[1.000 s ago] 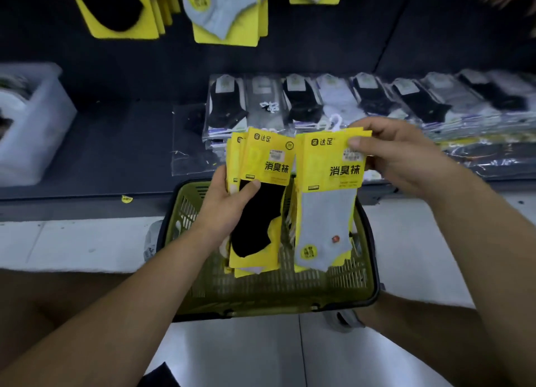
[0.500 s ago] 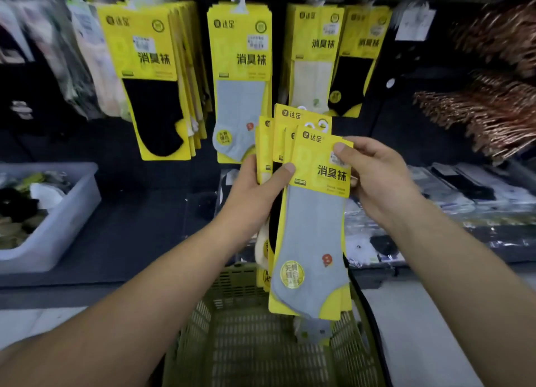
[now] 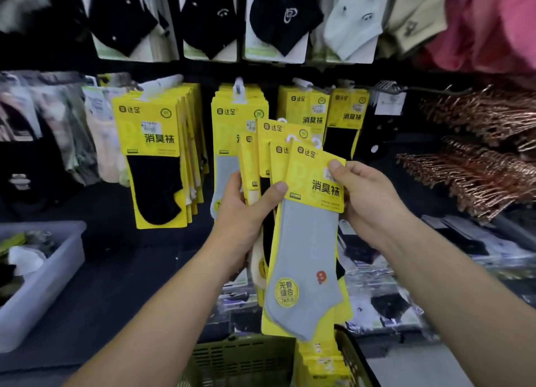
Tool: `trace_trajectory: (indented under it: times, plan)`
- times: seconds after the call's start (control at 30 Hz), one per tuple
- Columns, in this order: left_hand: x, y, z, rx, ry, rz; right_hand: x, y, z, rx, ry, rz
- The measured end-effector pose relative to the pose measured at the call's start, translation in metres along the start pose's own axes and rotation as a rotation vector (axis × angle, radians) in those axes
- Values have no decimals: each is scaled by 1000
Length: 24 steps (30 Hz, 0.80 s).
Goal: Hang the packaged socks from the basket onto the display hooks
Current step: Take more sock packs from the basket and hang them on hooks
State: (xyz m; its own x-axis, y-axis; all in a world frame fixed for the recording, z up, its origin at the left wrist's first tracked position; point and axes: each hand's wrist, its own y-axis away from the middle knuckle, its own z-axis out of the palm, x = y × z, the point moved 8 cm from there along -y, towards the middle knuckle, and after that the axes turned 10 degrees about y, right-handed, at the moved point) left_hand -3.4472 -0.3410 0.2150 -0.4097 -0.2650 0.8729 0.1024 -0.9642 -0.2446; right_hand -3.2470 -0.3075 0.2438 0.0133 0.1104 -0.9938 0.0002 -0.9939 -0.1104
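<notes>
Your right hand [image 3: 368, 201] pinches the top corner of a grey sock pack on yellow card [image 3: 307, 241], hanging lengthwise downward beside the fanned yellow packs [image 3: 262, 154] gripped in your left hand [image 3: 246, 212]; the matching display hook [image 3: 239, 87] lies above, beyond your left hand.

Dark shelf [image 3: 121, 285] runs behind green basket [image 3: 240, 357], full width. Left of basket, on shelf: translucent bin [image 3: 46, 293], loose socks [image 3: 26, 259] inside. Right of basket, on shelf: clear-wrapped sock packs [image 3: 385, 296] lying flat, overlapping. Above basket: display hooks [image 3: 238, 86] carrying yellow sock packs [image 3: 156, 166], several deep. Pale floor [image 3: 406, 367] just right of basket. Basket footing out of view.
</notes>
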Motion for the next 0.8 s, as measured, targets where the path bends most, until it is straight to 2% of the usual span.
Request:
trace_trajectory:
  times: [0.07,0.2,0.43,0.8]
  plan:
    - [0,-4,-4,27,26,13,-2,-6,-3,11,-36,12]
    - [4,-11,-15,66,-34,64,-26,-24,-20,69,-54,-88]
    - [19,-21,-32,72,-133,142,-52,-73,-48,200,123,-160]
    - [18,-22,-32,57,-122,138,-70,-128,-24,130,358,-280]
